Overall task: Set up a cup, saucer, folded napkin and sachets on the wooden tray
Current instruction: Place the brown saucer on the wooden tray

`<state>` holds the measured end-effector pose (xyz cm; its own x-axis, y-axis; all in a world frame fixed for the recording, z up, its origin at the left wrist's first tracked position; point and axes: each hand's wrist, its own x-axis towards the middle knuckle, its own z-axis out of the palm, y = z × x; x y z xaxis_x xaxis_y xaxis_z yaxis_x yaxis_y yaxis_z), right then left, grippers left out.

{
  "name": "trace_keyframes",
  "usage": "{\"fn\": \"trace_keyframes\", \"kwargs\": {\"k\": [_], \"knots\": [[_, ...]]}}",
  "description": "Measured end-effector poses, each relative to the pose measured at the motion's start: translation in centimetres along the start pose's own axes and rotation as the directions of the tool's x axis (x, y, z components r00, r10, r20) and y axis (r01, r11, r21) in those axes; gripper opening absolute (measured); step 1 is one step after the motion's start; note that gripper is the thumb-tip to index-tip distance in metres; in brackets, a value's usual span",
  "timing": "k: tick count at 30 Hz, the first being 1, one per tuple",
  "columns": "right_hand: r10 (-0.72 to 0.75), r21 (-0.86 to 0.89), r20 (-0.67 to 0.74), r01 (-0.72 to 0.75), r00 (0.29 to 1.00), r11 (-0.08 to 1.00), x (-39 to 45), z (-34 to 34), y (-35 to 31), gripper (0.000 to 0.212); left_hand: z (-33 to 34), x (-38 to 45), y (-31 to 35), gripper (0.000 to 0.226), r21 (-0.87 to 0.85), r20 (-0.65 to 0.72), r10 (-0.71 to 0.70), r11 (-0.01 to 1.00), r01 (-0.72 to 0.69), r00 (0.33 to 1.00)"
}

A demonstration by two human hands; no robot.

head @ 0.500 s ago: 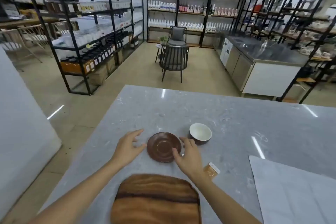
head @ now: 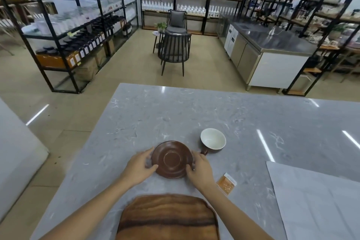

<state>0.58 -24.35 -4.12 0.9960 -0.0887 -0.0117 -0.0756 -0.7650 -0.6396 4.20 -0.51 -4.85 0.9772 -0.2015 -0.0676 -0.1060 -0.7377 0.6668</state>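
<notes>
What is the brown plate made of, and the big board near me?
The saucer looks like glazed ceramic, though it may be wood: smooth brown, with a soft sheen and a pressed centre ring. The tray looks like wood with a matte finish: dark and light grain bands run across it.

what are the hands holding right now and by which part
Both hands grip the brown saucer by its rim: the left hand at its left edge, the right hand at its right edge. Whether it has left the counter cannot be told.

We note black metal shelving (head: 81, 25) stocked with bottles, tan floor tiles (head: 124, 68), two dark chairs (head: 174, 48), and a steel counter (head: 272, 41).
</notes>
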Motion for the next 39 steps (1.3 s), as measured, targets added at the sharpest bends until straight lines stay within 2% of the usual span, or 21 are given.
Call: {"fn": "trace_keyframes", "kwargs": {"k": [6, 12, 15, 18, 24, 31, 39], "knots": [[0.027, -0.020, 0.020, -0.026, 0.999, 0.999, 0.5, 0.7, 0.8, 0.052, 0.9, 0.8, -0.6, 0.068, -0.047, -0.008, 0.024, 0.999, -0.025, 1.000], [0.059, -0.002, -0.018, -0.059, 0.998, 0.998, 0.6, 1.1, 0.6, 0.046, 1.6, 1.8, -0.9, 0.069, 0.061, -0.001, 0.026, 0.998, -0.026, 1.000], [0.054, -0.006, -0.023, -0.054, 0.998, 0.999, 0.5, 1.0, 0.6, 0.038, 1.8, 1.5, -0.8, 0.070, 0.093, 0.003, 0.016, 0.996, -0.016, 1.000], [0.043, 0.003, -0.037, -0.043, 0.998, 0.999, 0.1, 0.9, 0.7, 0.027, 1.8, 0.6, -0.7, 0.070, 0.045, -0.021, 0.028, 0.999, -0.027, 0.999], [0.008, 0.054, -0.118, -0.002, 0.993, 0.999, -2.2, 0.4, 0.1, 0.042, 1.2, -2.3, 0.0, 0.071, -0.012, -0.066, 0.052, 0.999, -0.053, 0.996], [-0.034, 0.122, -0.178, 0.056, 0.983, 0.991, -6.3, -1.1, -0.7, 0.029, 0.5, -6.8, 1.3, 0.072, -0.109, -0.089, 0.045, 0.993, -0.054, 0.995], [0.024, 0.240, -0.179, 0.019, 0.984, 0.971, -12.1, -1.5, 0.0, 0.048, 1.1, -11.9, 2.1, 0.071, -0.165, -0.080, 0.083, 0.982, -0.095, 0.993]]}}
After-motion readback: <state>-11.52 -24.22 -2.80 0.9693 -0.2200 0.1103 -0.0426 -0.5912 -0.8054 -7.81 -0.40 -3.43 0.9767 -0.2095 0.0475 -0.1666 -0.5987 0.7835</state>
